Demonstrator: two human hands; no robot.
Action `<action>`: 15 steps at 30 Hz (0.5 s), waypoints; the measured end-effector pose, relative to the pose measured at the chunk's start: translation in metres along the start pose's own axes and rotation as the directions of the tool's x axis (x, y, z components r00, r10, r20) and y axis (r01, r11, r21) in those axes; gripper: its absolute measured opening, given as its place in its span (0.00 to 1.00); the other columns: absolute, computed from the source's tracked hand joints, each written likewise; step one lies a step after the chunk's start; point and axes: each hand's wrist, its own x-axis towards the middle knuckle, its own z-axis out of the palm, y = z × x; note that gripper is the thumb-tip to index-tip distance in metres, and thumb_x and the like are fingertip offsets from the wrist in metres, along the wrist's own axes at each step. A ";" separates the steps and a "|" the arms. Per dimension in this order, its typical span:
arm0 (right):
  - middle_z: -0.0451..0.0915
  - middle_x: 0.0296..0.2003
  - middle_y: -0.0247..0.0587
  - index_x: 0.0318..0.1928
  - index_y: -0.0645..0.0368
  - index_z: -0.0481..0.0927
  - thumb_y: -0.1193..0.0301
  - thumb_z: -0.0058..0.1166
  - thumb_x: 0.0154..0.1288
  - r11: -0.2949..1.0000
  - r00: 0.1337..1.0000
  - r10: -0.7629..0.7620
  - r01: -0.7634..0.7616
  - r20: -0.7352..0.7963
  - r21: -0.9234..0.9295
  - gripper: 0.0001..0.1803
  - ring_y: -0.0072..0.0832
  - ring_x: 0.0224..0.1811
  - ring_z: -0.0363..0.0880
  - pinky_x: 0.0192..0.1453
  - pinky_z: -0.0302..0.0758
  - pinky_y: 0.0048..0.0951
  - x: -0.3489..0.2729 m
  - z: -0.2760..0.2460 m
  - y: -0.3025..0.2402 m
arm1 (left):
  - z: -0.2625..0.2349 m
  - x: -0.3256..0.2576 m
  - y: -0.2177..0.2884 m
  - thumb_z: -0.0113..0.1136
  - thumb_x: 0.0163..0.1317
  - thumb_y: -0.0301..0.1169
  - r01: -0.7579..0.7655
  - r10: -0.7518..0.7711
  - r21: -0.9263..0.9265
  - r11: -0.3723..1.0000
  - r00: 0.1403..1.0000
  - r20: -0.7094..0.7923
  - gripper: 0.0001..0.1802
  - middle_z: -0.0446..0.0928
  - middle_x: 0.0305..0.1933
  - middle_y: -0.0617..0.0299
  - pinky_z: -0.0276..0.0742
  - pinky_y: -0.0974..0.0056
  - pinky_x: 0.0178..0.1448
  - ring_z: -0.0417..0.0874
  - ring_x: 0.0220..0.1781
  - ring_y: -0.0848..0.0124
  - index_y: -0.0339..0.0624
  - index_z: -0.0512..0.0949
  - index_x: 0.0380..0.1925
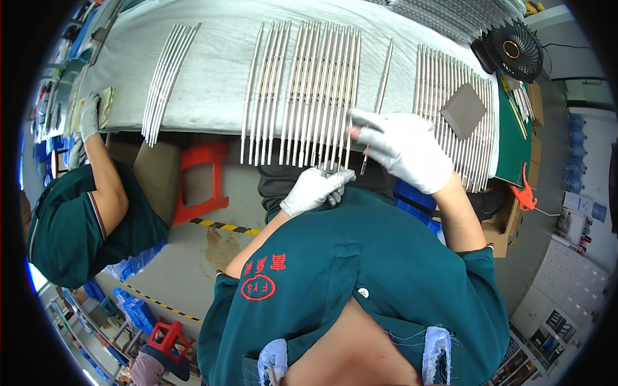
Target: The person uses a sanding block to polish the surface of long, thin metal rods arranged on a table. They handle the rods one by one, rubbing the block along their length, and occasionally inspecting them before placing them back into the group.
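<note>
Centre of frame: I see my left hand [317, 188], white-gloved, fingers closed around the near ends of the metal rods [320, 90] laid in a row on the grey-covered surface [212, 71]. My right hand [404, 147], gloved, fingers loosely spread, rests over a single rod [381, 87] just right of that row. Upper right: grey block [463, 110] on further rods, black fan [512, 50]. Left edge: a co-worker's gloved hand [89, 116].

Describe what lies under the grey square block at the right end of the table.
The grey square block rests on a row of long metal rods, side by side on the table's pale cover. The rod stretches beneath it are hidden.
</note>
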 end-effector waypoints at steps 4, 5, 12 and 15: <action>0.85 0.49 0.37 0.54 0.49 0.81 0.68 0.61 0.60 0.997 0.990 -0.073 0.069 0.123 0.039 0.20 0.38 0.36 0.83 0.42 0.80 0.38 0.017 0.001 -0.017 | -0.006 -0.010 -0.008 0.68 0.66 0.43 -0.047 0.034 0.131 0.990 0.995 0.097 0.16 0.78 0.27 0.67 0.73 0.73 0.35 0.76 0.27 0.81 0.40 0.85 0.41; 0.86 0.46 0.36 0.52 0.49 0.82 0.68 0.61 0.59 0.997 0.992 -0.047 0.040 0.114 0.059 0.19 0.37 0.35 0.84 0.42 0.80 0.38 0.018 0.000 -0.017 | -0.007 -0.014 -0.004 0.67 0.67 0.43 -0.056 0.037 0.172 0.984 0.993 0.116 0.16 0.79 0.28 0.67 0.73 0.73 0.36 0.76 0.28 0.81 0.40 0.86 0.41; 0.85 0.40 0.41 0.47 0.60 0.84 0.69 0.59 0.70 0.892 0.565 0.354 0.036 -0.745 0.451 0.10 0.28 0.38 0.83 0.44 0.79 0.31 -0.017 -0.055 0.007 | -0.033 -0.034 0.004 0.52 0.76 0.40 -0.186 0.144 0.198 0.962 0.967 0.210 0.18 0.85 0.39 0.60 0.78 0.72 0.44 0.82 0.36 0.76 0.40 0.84 0.51; 0.84 0.37 0.46 0.49 0.63 0.81 0.61 0.58 0.73 0.666 0.513 0.445 0.358 -0.734 0.654 0.16 0.27 0.35 0.82 0.42 0.78 0.25 -0.030 -0.090 -0.002 | -0.040 -0.033 -0.007 0.50 0.77 0.40 -0.226 0.204 0.253 0.941 0.972 0.114 0.19 0.84 0.42 0.59 0.78 0.72 0.47 0.82 0.41 0.76 0.41 0.82 0.56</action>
